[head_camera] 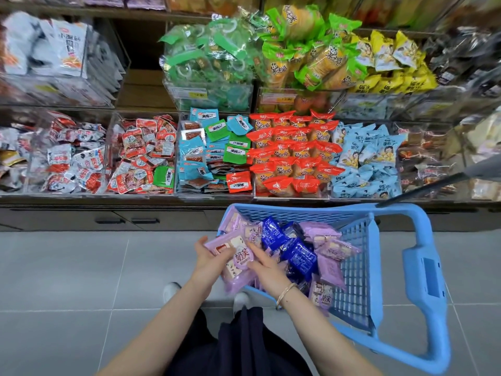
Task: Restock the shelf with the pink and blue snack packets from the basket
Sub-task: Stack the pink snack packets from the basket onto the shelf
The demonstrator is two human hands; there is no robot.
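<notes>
The left hand [208,256] grips the left side of a pink stack [238,263], with its fingers curled under and its thumb on top. The right hand [267,264] holds the right side of the same stack, thumb pressed on the top pack. The two hands are close, with only the stack between them. A thin bracelet [284,293] sits on the right wrist. The stack is just above the near left corner of the basket [352,261]. More pink packs [321,233] lie in the basket, mixed with dark blue packs [299,256], all in a loose heap. The basket is light blue with holes in its walls, and its big handle [424,272] sticks out to the right. It stands on the grey floor [81,267], just in front of the shelf [81,202]. White shoes [172,290] show under the arms. The shelf has clear bins full of snacks. In the low row, right behind the basket, are red packs [292,153] and pale blue packs [371,158]. In the row above are green packs [211,58] and yellow packs [393,63]. The far edges of the shelf are too blurry to read.
</notes>
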